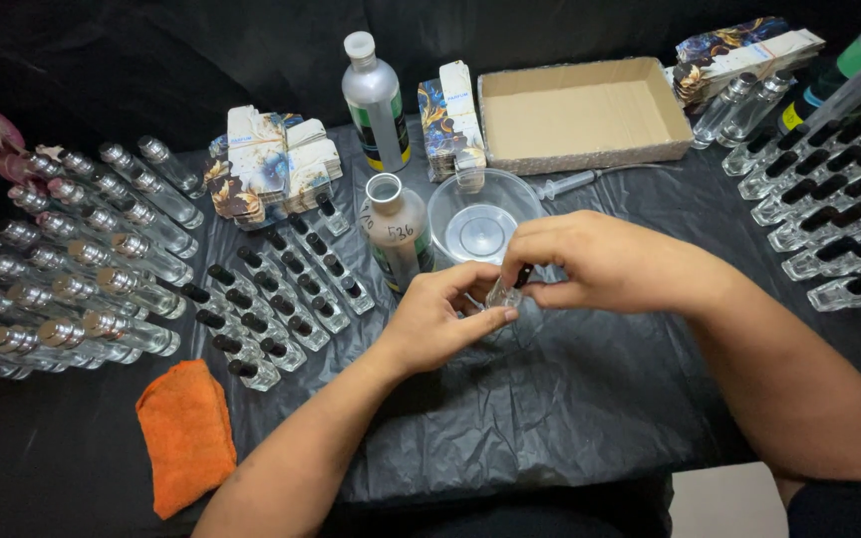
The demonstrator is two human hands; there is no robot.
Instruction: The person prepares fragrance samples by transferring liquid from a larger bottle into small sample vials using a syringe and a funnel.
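Clear vial [501,295] stands near upright at table centre, left hand [440,324] gripping it, right hand [590,261] pinching its top.

Head camera, looking down, close over table [570,399].

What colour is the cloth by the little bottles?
The cloth is orange, seen in the head view.

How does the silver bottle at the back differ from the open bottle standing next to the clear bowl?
The silver bottle is taller, opaque metallic and closed with a white cap; the open bottle is shorter, see-through, uncapped and has handwriting on its side. The silver bottle stands farther back, by the patterned cartons; the open bottle stands beside the clear bowl. Both are upright, with dark labels low on the body.
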